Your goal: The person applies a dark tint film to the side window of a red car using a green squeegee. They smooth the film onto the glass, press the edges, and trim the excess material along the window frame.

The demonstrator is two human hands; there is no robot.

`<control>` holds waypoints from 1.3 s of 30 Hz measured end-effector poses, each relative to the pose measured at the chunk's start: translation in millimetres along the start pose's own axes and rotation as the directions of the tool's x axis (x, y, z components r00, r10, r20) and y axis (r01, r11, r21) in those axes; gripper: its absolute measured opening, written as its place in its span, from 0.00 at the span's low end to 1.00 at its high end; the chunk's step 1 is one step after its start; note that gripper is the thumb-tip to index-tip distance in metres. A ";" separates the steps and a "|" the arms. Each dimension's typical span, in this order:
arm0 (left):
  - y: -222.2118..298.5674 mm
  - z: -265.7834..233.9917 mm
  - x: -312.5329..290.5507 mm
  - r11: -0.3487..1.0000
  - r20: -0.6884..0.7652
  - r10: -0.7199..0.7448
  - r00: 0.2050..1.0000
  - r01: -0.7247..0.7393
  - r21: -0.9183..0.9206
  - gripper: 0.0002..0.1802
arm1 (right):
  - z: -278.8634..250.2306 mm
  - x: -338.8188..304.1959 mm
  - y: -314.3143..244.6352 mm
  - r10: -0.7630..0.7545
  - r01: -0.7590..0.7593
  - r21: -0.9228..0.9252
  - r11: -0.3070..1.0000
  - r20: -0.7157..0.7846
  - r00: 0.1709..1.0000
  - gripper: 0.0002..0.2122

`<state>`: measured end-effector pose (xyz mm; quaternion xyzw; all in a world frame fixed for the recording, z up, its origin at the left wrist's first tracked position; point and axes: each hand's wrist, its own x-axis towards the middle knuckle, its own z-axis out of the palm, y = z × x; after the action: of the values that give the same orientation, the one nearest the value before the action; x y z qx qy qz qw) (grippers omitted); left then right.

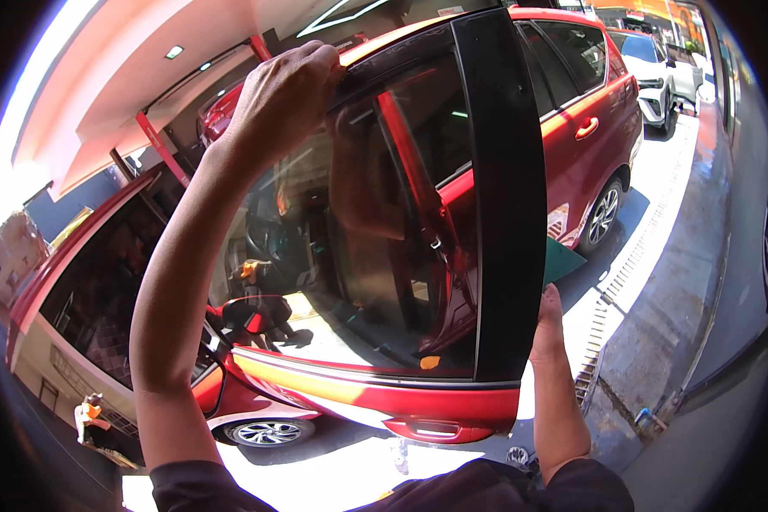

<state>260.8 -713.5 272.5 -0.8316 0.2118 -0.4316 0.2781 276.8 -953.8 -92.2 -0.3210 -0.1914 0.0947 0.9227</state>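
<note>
A red car's open door fills the middle, with a dark window [358,282] and a broad black pillar [508,205] along its rear edge. My left hand [286,90] reaches up to the top of the window frame, its fingers curled over the edge. My right hand [549,328] is beside the pillar at the door's rear edge; the door hides most of its fingers. A green flat piece [561,261] sticks out right above that hand and appears held in it; its rest is hidden. On the glass near its lower rear corner is a small orange patch [430,363].
The car's red rear side [606,128] stands behind the door at right, with a white car [648,72] farther back. A drain grate [610,299] runs along the ground. At lower left a person [92,418] is near a building.
</note>
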 end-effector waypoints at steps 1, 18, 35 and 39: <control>-0.6 -2.0 -0.4 0.996 0.057 -0.067 0.996 0.071 -0.062 0.10 | -2.8 0.6 0.8 0.007 -0.007 0.005 1.000 0.007 1.000 0.10; 3.5 51.3 -19.4 0.647 -0.031 -0.484 0.875 0.334 -0.686 0.13 | -2.5 0.3 1.9 0.028 -0.026 0.120 0.992 -0.015 0.999 0.12; 32.6 42.2 -14.9 0.746 -0.251 -0.492 0.833 0.255 -0.615 0.10 | 4.2 -1.6 -5.3 0.075 -0.078 0.115 0.990 0.035 0.997 0.07; 22.8 38.6 -17.3 0.673 -0.263 -0.629 0.732 0.343 -0.655 0.12 | 3.6 -1.2 -6.0 0.079 -0.085 0.127 0.988 0.054 0.995 0.06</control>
<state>281.2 -709.6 229.2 -0.7703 0.1527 -0.5952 -0.1707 274.6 -956.8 -86.1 -0.2656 -0.1939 0.1524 0.9320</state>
